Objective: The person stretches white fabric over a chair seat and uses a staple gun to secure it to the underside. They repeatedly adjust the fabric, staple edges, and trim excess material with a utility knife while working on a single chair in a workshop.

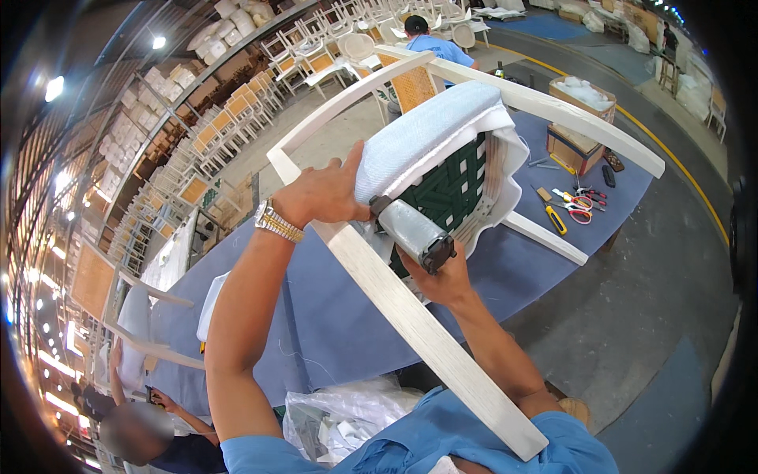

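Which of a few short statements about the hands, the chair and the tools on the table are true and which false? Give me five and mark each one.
1. The left hand presses on the light blue seat cushion of an overturned chair. True.
2. The right hand holds a hammer. False: it grips a grey staple gun set against the seat's underside.
3. The chair frame is painted black. False: it is whitish wood.
4. Red-handled scissors lie on the blue table cover. True.
5. The seat's underside shows green webbing. True.
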Available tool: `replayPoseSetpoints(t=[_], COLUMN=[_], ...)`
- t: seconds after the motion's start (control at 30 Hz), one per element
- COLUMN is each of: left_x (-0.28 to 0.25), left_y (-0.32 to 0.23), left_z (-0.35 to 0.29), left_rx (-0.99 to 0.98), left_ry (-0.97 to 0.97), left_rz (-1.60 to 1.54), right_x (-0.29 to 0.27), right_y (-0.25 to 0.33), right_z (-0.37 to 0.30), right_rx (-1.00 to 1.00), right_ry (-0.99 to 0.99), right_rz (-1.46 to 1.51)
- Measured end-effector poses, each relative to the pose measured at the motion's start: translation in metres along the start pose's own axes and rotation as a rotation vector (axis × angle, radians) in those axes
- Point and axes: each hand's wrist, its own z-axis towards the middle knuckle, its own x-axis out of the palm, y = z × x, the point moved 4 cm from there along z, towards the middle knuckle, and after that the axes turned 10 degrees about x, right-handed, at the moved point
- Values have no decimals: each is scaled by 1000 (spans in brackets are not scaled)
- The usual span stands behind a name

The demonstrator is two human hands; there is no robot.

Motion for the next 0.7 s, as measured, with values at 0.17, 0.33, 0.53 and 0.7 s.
replayPoseSetpoints(t=[0.17, 0.33, 0.53, 0.7], left_x=[-1, -4, -1, -3], left_y=[-1, -4, -6, -11], left_z=[2, 3, 3, 2], left_rx=[9, 17, 3, -15], left_ry=[-10, -2, 2, 47], left_rz=[8, 4, 27, 15], right_x=[-4, -4, -5, -4], right_y=[9, 12, 20, 11], right_z=[4, 4, 1, 0], right_rx=[-33, -34, -82, -181], right_ry=[44, 49, 50, 30], right_rz=[-34, -20, -134, -178])
